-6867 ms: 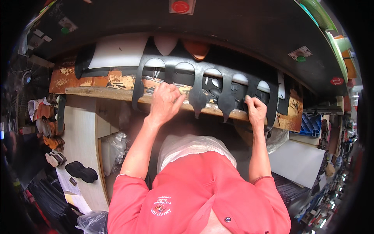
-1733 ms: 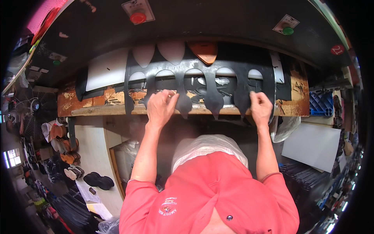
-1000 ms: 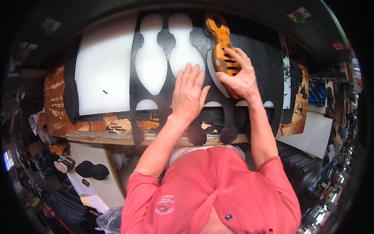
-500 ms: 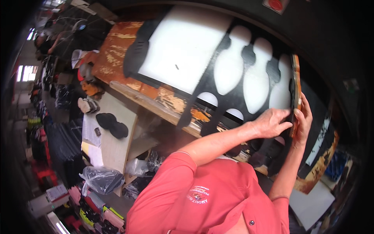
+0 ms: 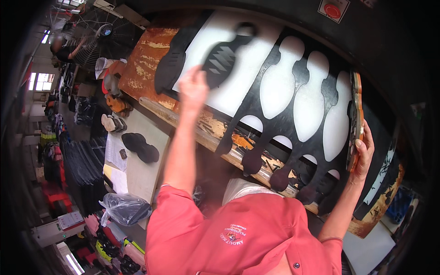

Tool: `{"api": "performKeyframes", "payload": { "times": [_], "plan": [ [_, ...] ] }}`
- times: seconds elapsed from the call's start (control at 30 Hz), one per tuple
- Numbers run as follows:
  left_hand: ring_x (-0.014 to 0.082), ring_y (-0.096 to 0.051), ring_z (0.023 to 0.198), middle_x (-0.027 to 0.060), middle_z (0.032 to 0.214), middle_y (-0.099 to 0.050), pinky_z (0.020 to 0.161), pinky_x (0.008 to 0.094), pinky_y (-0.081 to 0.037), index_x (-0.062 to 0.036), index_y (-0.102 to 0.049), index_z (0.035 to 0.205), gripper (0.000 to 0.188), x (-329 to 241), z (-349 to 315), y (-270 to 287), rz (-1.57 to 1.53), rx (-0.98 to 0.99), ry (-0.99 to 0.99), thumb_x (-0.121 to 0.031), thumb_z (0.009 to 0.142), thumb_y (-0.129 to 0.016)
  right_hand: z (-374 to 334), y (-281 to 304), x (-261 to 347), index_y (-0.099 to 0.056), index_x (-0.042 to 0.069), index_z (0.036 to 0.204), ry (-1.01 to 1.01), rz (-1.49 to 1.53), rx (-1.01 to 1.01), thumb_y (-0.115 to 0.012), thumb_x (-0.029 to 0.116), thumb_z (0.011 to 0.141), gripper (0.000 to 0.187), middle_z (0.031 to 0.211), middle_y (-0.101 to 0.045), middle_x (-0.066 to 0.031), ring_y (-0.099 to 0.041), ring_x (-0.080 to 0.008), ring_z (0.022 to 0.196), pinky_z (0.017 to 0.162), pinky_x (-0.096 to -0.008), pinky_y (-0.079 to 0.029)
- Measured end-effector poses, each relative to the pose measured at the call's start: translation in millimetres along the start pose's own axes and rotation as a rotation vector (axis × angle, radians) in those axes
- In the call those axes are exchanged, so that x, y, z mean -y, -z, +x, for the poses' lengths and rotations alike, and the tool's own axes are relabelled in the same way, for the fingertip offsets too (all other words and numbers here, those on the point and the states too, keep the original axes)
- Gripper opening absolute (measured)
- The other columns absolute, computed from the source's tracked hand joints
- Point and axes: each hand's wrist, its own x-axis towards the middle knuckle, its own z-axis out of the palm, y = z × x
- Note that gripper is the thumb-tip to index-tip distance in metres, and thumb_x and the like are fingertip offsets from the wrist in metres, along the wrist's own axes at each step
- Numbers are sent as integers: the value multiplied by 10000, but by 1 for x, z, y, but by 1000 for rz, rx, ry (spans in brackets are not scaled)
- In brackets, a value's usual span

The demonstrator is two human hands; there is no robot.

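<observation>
My left hand [image 5: 193, 87], smeared by motion, pinches the edge of a black, flat, sole-shaped piece [image 5: 219, 68] with zigzag slots and a narrow neck. The piece is over a white board [image 5: 201, 48]. At the right, the fingers of my right hand [image 5: 363, 149] grip a cutting die [image 5: 357, 114], seen edge-on and standing upright, with an orange-brown back. Between the hands lies a black sheet [image 5: 271, 120] with several pin-shaped cut-outs that show white beneath.
The worktable has a worn wooden front edge [image 5: 158, 110]. A side table [image 5: 146, 176] on the left bears a dark sole-shaped piece [image 5: 141, 147] and papers. Farther back are a large fan [image 5: 103, 36] and another person [image 5: 62, 49]. A red button [image 5: 332, 11] is at the top right.
My left hand has left the die and swung left, and now has a slotted black piece in it. The right hand still keeps the die upright. The white pin-shaped openings show more fully.
</observation>
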Motion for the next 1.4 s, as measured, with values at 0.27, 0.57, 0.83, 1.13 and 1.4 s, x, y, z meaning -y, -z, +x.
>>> {"api": "performKeyframes", "payload": {
  "times": [0.27, 0.57, 0.83, 1.13, 1.4],
  "plan": [
    [416, -713, 1220, 291, 1254, -746, 1082, 467, -548, 47, -712, 1346, 448, 86, 77, 111, 876, -131, 248, -214, 984, -673, 0, -44, 6, -573, -55, 1522, 44, -115, -35, -800, 269, 816, 810, 1352, -679, -118, -672, -161, 1121, 917, -263, -525],
    [503, -338, 1578, 282, 1669, -428, 1291, 587, -288, -41, -524, 1580, 733, -74, -69, -108, 227, 551, -693, -331, 967, -801, -7, -57, 11, -610, -67, 1477, 62, -17, -13, -854, 139, 786, 762, 1379, -652, -164, -646, -241, 1234, 1092, -347, -499],
    [543, -371, 1545, 293, 1647, -457, 1265, 620, -305, -35, -587, 1528, 665, -48, -44, -89, 261, 479, -697, -280, 951, -809, -20, -46, 15, -729, 100, 1404, 146, -770, -283, -901, 294, 688, 761, 1572, -513, -253, -536, -380, 1431, 1201, -438, -458],
    [517, -376, 1554, 268, 1659, -452, 1267, 623, -299, -42, -585, 1520, 642, -50, -49, -91, 258, 479, -692, -260, 959, -809, -8, -76, -11, -743, 101, 1333, 414, -1234, -301, -884, 293, 656, 718, 1469, -549, -232, -566, -402, 1199, 1054, -482, -525],
    [403, -702, 1192, 212, 1260, -739, 1039, 460, -553, 7, -712, 1288, 334, -63, -83, -63, -204, 572, -535, -11, 956, -743, -13, -55, -33, -711, 15, 1301, 446, -923, -400, -804, 213, 879, 476, 1394, -641, -207, -593, -418, 1284, 1095, -468, -504]
  ]
}}
